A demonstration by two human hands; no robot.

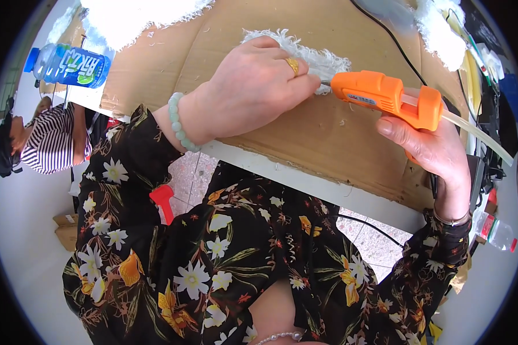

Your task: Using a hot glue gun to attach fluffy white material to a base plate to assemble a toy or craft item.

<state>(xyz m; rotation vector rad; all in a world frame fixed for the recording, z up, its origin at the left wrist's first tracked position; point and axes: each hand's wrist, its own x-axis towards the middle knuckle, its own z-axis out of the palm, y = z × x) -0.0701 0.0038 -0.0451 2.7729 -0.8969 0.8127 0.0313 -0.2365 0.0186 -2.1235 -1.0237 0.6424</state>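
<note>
In my right hand [429, 141] is an orange hot glue gun [380, 95], its nozzle pointing left. A pale glue stick [477, 133] sticks out of its back end. The nozzle tip meets the edge of a white shaggy piece of fabric [322, 57] lying on brown cardboard [213, 43]. My left hand [259, 86], with a ring and a bead bracelet, is closed on the near side of that fabric. Its fingertips are close to the nozzle, and part of the fabric is hidden beneath the hand.
More white fluffy material [138, 20] lies at the far left, and another tuft [440, 31] at the far right. A blue-labelled bottle [69, 65] is at the left. A black cable [394, 40] crosses the cardboard. Another person [54, 138] in stripes is at the left.
</note>
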